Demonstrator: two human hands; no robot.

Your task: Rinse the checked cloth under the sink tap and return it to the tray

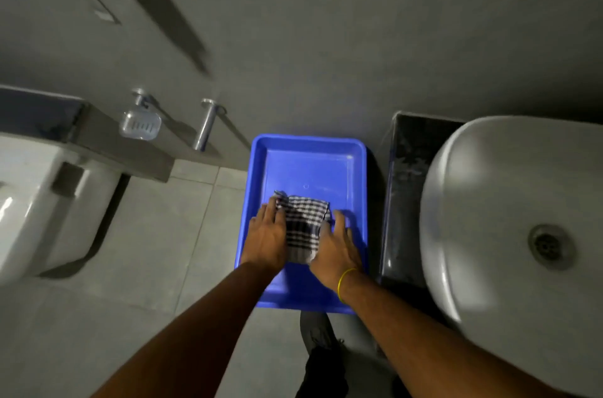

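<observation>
A blue plastic tray (310, 162) lies on the grey tiled floor. The black-and-white checked cloth (305, 224) lies in its near half, partly folded. My left hand (267, 234) rests on the cloth's left edge with fingers spread flat. My right hand (336, 244), with a yellow band on the wrist, lies on the cloth's right edge, fingers also flat. Both hands touch the cloth; a closed grip does not show. The white sink basin (489, 202) with its metal drain (549, 246) stands to the right. No tap is in view.
A black counter (404, 202) carries the basin, right of the tray. A white toilet (36, 202) stands at the left. A metal holder (207, 123) and a clear soap dish (140, 125) stick out from the grey wall. My dark trouser leg (323, 355) is below the tray.
</observation>
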